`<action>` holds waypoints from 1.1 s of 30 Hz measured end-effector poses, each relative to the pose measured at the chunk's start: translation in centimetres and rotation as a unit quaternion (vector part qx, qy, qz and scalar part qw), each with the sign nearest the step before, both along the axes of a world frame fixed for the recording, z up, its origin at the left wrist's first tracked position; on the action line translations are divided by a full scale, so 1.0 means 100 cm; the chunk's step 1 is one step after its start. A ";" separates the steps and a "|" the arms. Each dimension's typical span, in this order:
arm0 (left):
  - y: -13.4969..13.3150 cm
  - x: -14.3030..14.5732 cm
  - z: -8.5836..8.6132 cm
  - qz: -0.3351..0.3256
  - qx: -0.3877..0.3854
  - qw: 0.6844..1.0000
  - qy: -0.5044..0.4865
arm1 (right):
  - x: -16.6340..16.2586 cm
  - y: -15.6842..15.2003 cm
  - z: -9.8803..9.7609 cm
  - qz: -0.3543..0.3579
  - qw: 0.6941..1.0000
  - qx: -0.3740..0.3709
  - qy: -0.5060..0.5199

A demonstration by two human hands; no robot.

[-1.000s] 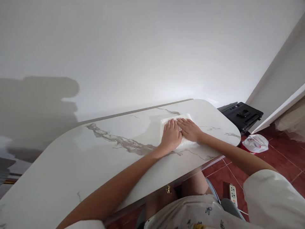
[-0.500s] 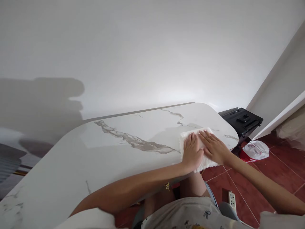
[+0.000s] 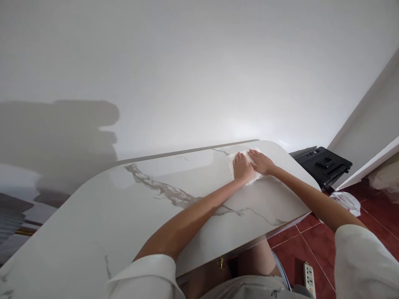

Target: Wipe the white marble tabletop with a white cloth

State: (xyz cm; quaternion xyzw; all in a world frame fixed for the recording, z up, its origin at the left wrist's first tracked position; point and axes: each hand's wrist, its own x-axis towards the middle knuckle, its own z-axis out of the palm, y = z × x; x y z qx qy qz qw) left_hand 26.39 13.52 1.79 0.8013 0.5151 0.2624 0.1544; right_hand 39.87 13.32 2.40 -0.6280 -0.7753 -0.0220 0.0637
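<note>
A white cloth [image 3: 231, 164] lies on the white marble-patterned table [image 3: 149, 224], toward its far right part. My left hand [image 3: 243, 167] presses down on the cloth with its fingers laid out over it, pointing to the wall. Beside it, my right hand [image 3: 261, 162] rests flat on the cloth's right part, fingers stretched forward and to the left. The two hands touch or nearly touch at the thumbs. Much of the cloth is hidden under them.
The table's far edge runs along a white wall [image 3: 199, 74]. Right of the table stand a black suitcase [image 3: 324, 164] and a white plastic bag [image 3: 347, 202] on the red tiled floor [image 3: 314, 241]. A power strip [image 3: 309, 279] lies below the near edge.
Both hands have slid the cloth from the table's near right edge away from me toward the wall, and slightly left. My arms now reach farther out, and the near edge shows.
</note>
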 end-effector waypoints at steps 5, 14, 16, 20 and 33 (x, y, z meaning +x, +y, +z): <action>0.051 -0.003 0.002 0.052 0.026 0.997 0.044 | -0.005 0.063 -0.002 0.026 0.999 0.019 0.008; 0.109 0.035 0.004 0.035 0.054 0.997 0.046 | 0.031 0.114 -0.002 -0.017 0.999 0.025 0.021; 0.110 0.045 0.005 0.034 0.056 0.997 0.046 | 0.042 0.115 -0.003 -0.032 0.999 0.030 0.027; 0.091 0.055 0.007 0.012 0.056 0.997 0.049 | 0.056 0.095 -0.004 -0.047 0.998 0.041 0.027; -0.050 0.034 0.006 -0.077 -0.004 0.996 0.034 | 0.033 -0.084 -0.005 -0.100 0.994 0.053 0.006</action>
